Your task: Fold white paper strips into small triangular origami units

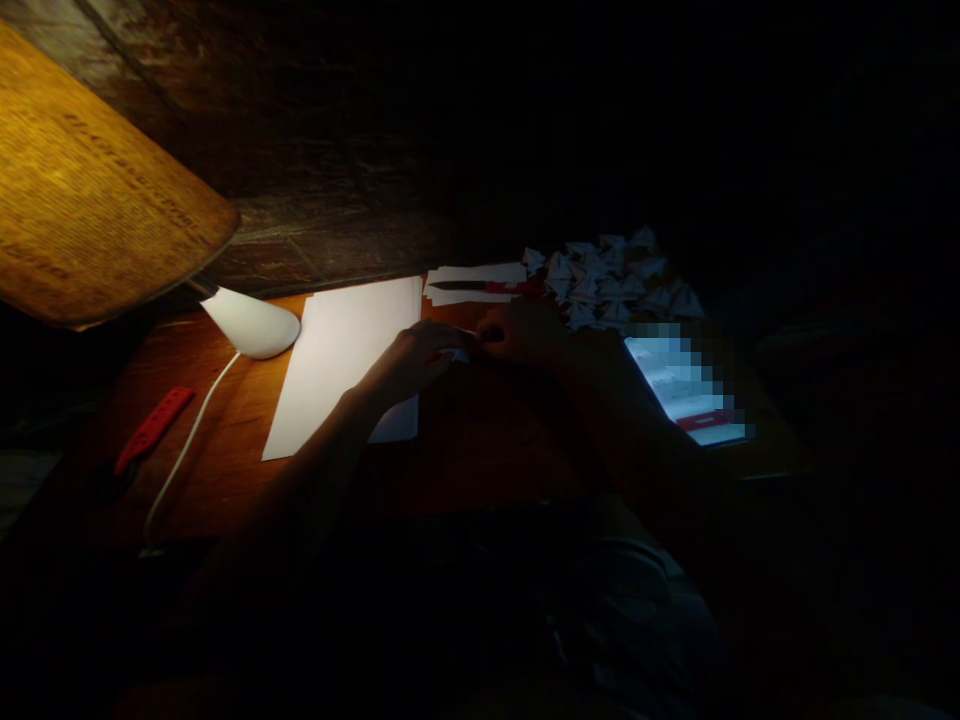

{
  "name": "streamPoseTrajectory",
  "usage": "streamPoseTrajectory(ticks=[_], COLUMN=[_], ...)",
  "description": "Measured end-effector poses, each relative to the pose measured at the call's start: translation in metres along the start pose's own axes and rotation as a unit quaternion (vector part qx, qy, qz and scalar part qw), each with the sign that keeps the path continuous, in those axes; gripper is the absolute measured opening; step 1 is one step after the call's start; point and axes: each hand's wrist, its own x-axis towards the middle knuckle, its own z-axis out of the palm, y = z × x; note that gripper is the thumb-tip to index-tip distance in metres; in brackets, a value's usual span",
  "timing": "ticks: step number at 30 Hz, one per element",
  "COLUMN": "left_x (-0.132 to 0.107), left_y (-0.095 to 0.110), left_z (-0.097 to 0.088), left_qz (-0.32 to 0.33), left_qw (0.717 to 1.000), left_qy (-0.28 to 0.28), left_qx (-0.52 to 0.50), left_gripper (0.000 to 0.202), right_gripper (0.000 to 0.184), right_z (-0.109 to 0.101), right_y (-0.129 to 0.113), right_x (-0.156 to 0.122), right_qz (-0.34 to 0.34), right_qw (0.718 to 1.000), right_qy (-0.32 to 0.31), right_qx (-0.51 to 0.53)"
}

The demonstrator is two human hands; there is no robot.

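My left hand (414, 358) is closed on a small folded piece of white paper (456, 354), just right of a stack of white paper sheets (352, 350). My right hand (517, 333) lies in shadow, its fingers curled and pinched at the paper's right end. Most of the folded piece is hidden by my fingers. Behind my right hand, a knife (465, 286) with a dark blade and red handle rests on smaller paper pieces (480, 272). Several folded white paper shapes (600, 280) are heaped to the right of it.
A lamp with a yellow-brown shade (112, 190) and white base (255, 325) stands at the left on the wooden table (450, 440). Its white cord (187, 440) runs toward the front edge, past a red power strip (155, 428). A lit phone (682, 390) lies at right.
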Motion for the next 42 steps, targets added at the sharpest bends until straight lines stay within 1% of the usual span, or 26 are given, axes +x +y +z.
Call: streamPoseTrajectory(ticks=[4, 10, 21, 29, 34, 38, 42], left_x=[0.0007, -0.0001, -0.0013, 0.0008, 0.0003, -0.001, -0.0008], left_y=[0.0005, 0.0022, -0.0048, -0.0007, -0.0002, -0.0006, -0.0007], left_z=[0.0, -0.0014, 0.0022, 0.0005, 0.0011, 0.0013, 0.0004], left_qz=[-0.001, 0.005, 0.025, 0.014, 0.009, 0.017, 0.02], left_qw=[1.0, 1.0, 1.0, 1.0, 1.0, 1.0, 1.0], left_qy=[-0.001, -0.005, -0.002, -0.006, -0.008, -0.004, -0.012], left_qx=[0.002, 0.006, 0.009, 0.005, 0.019, 0.018, 0.019], left_gripper=[0.037, 0.04, 0.043, 0.033, 0.038, 0.04, 0.035], right_gripper=[0.022, 0.021, 0.018, 0.019, 0.021, 0.025, 0.029], right_z=[-0.0048, -0.0074, -0.0037, -0.0068, -0.0078, -0.0077, -0.0064], right_y=[-0.0034, -0.009, -0.0045, -0.0055, -0.005, -0.0036, -0.0018], right_x=[-0.0028, -0.0052, -0.003, -0.0018, -0.0031, -0.0045, -0.0057], right_qz=[0.002, 0.018, 0.013, 0.006, 0.012, 0.014, 0.014], right_qw=[1.0, 0.999, 1.0, 1.0, 1.0, 0.999, 0.999], right_qy=[0.002, 0.001, 0.003, -0.017, -0.013, -0.015, 0.012], right_qx=[-0.024, -0.045, -0.002, -0.013, -0.026, -0.025, -0.043])
